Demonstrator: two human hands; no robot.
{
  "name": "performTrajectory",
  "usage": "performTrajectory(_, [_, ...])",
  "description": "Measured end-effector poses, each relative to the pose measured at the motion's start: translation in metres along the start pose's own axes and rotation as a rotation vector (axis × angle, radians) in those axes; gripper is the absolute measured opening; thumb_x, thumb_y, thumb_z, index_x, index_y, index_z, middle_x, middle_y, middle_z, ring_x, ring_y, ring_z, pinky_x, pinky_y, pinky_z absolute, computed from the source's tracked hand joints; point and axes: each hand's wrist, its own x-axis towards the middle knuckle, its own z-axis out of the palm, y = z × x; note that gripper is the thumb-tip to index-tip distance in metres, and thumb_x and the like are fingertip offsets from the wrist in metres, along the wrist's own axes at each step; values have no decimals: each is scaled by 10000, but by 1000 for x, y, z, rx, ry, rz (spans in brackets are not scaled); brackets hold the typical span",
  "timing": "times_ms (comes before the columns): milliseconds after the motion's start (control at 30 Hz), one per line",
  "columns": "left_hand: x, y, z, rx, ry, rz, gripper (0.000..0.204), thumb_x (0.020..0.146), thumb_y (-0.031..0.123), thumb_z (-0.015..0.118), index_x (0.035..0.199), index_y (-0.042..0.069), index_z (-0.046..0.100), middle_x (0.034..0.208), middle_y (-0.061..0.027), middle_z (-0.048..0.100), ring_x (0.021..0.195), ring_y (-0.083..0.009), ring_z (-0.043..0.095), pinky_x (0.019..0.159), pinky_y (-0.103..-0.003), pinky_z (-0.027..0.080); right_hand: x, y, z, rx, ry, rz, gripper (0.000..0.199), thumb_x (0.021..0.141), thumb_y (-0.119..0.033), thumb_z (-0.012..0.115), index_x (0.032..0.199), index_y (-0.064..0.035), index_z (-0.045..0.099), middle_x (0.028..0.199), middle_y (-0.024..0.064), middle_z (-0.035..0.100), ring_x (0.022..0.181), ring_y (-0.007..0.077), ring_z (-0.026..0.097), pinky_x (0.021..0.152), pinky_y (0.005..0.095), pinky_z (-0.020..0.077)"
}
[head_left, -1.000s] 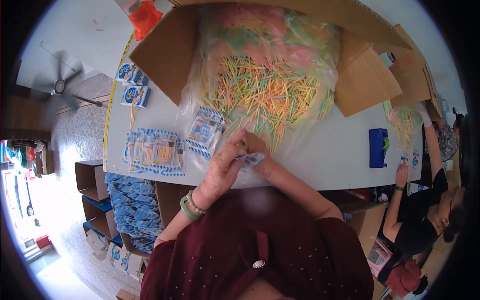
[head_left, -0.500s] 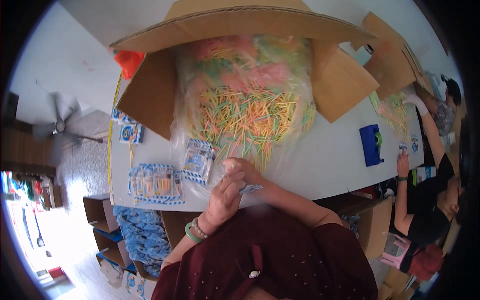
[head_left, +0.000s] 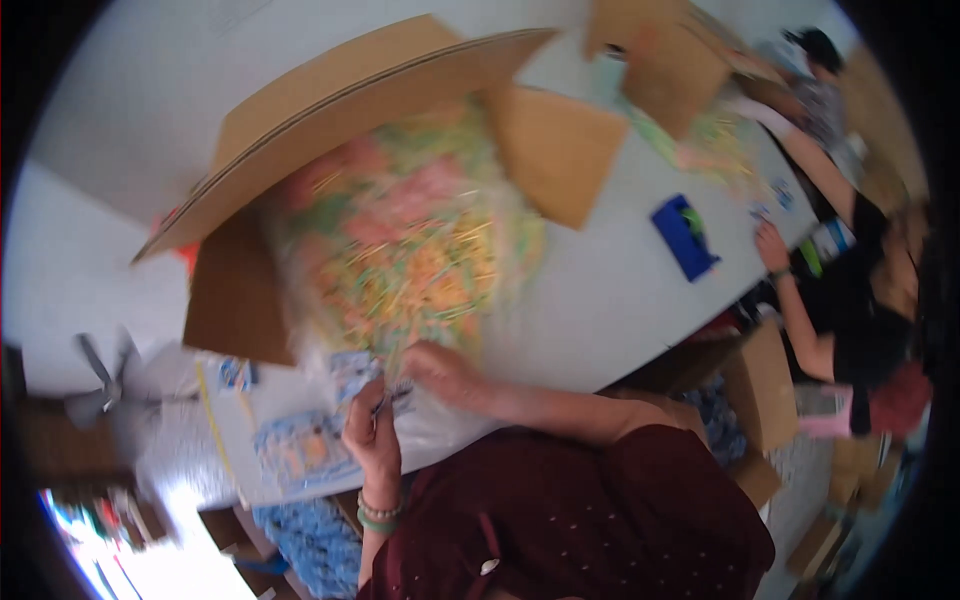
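My left hand (head_left: 372, 436) is raised at the table's near edge, its fingers pinched on a small clear packet (head_left: 402, 392) with blue-and-white print. Just right of it my right hand (head_left: 445, 374) is curled closed; blur hides what, if anything, it holds. Beyond my hands, thin pastel sticks (head_left: 415, 265) in yellow, pink and green spill inside a clear plastic liner in a tipped cardboard box (head_left: 240, 290). Several stick-filled packets (head_left: 300, 448) lie left of my left hand. Another printed packet (head_left: 350, 370) rests just beyond its fingertips.
A blue tape dispenser (head_left: 682, 238) stands on the white table (head_left: 590, 300) to the right. Farther right, a co-worker's hand (head_left: 770, 245) is near another pile of sticks (head_left: 725, 145). Below the table, open boxes hold blue packets (head_left: 310, 545). A fan (head_left: 110, 385) spins at left.
The view has swung, so the box and table now sit farther left and tilted. My hands have come apart slightly, the right one beyond and to the right of the left.
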Motion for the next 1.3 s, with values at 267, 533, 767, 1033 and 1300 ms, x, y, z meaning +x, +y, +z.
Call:
performTrajectory(267, [-7,-21,-8,-170,-85,-232,87,872,-41,532,932,9,570,1029,-64,617,933,-149,556,850,-296,449,-7,-6,1,-50,-117,182,190,838,-78,569,1026,-55,551,1004,148,602,891,350,607,781,418,477])
performTrajectory(533, [11,22,-4,-215,-71,-458,118,907,64,504,972,23,593,864,9,568,789,-85,491,718,-232,417,-14,18,-3,-559,-148,-448,273,798,-113,564,1057,-26,561,984,150,588,903,305,588,798,408,472])
performTrajectory(767, [13,-7,2,-597,-22,-546,174,926,52,501,1026,16,639,924,-1,644,819,-65,562,749,-235,466,-15,2,-14,-262,-232,44,151,811,-32,577,960,-23,555,863,153,548,779,335,560,693,415,459])
performTrajectory(1033, [12,-8,-8,-642,4,-533,117,850,-44,597,922,0,678,828,-5,662,775,-64,573,724,-227,476,-15,2,-10,-427,-285,-241,77,854,-27,537,931,-28,526,839,155,563,760,298,593,690,369,472])
performTrajectory(1300, [9,-6,-4,-214,-34,-319,25,821,-34,646,831,-14,635,708,24,545,680,-45,486,632,-217,426,30,-27,-28,85,28,245,105,948,-113,516,970,-39,445,841,117,616,779,229,622,772,354,511])
